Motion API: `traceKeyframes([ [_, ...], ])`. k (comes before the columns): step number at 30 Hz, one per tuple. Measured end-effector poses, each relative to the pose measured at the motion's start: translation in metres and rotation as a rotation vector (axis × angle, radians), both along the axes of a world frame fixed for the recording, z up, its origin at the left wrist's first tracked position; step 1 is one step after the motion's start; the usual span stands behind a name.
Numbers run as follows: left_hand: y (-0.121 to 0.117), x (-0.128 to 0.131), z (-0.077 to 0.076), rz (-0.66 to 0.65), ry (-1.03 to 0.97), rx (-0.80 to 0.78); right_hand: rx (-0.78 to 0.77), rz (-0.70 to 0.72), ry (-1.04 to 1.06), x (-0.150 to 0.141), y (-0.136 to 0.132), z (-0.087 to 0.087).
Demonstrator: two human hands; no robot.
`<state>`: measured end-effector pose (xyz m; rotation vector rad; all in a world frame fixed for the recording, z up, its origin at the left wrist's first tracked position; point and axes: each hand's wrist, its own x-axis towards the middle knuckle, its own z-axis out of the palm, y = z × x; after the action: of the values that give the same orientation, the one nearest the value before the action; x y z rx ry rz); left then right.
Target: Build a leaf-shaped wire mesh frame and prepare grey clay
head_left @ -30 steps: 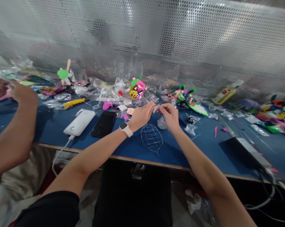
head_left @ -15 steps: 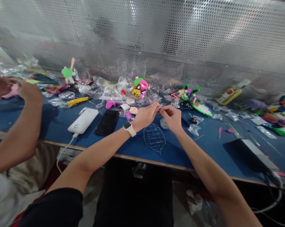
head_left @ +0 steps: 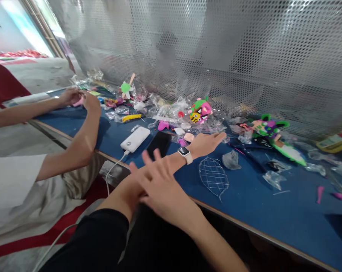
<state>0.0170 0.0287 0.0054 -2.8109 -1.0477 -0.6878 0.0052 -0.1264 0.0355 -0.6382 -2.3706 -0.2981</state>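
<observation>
My left hand (head_left: 207,145), with a white watch (head_left: 184,151) on its wrist, reaches over the table with fingers stretched out to the right. A bit of clear plastic shows by its fingertips; I cannot tell if they touch it. My right hand (head_left: 161,187), slightly blurred, is crossed over my left forearm, fingers spread and holding nothing. Below my left hand lies a leaf-shaped wire frame (head_left: 213,176) with a grid of thin wires. Beside that frame sits a crumpled clear plastic bag (head_left: 231,160).
A white power bank (head_left: 135,139) with a cable and a black phone (head_left: 159,142) lie left. Behind are a yellow cutter (head_left: 131,118), a colourful clay figure (head_left: 201,111) and a green-and-purple one (head_left: 267,126). At left, another person's hands (head_left: 77,97) work over the table.
My hands, earlier together at a small dark thing, have parted. My right hand has swung left across my left forearm and opened. The view has turned left.
</observation>
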Motion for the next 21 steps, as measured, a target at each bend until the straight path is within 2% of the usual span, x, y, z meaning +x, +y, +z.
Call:
traceKeyframes([
  [3,0.001,0.001,-0.001,-0.031,0.03,-0.013,-0.283,0.226,-0.051,-0.002,-0.037,-0.008],
  [6,0.002,0.001,-0.001,-0.023,0.052,-0.048,-0.545,0.512,-0.07,0.027,-0.047,-0.024],
  [7,0.003,0.002,-0.002,-0.014,0.056,-0.061,-0.587,0.521,-0.046,0.041,-0.045,-0.028],
  [9,0.003,0.003,-0.002,0.012,0.053,-0.077,-0.614,0.423,0.045,0.071,-0.036,-0.031],
  [11,0.003,0.003,-0.001,0.032,0.036,-0.066,-0.582,0.308,0.096,0.101,-0.025,-0.023],
  [15,0.003,0.001,0.002,0.052,-0.052,0.0,-0.383,0.084,0.2,0.154,0.001,0.011],
  [17,0.002,-0.001,0.004,0.047,-0.092,-0.014,-0.24,-0.055,0.253,0.175,0.02,0.026],
  [19,0.002,-0.002,0.006,0.035,-0.095,-0.048,-0.081,-0.191,0.269,0.193,0.044,0.033],
  [21,0.002,-0.001,0.007,0.04,-0.083,-0.07,0.01,-0.266,0.228,0.208,0.07,0.03],
])
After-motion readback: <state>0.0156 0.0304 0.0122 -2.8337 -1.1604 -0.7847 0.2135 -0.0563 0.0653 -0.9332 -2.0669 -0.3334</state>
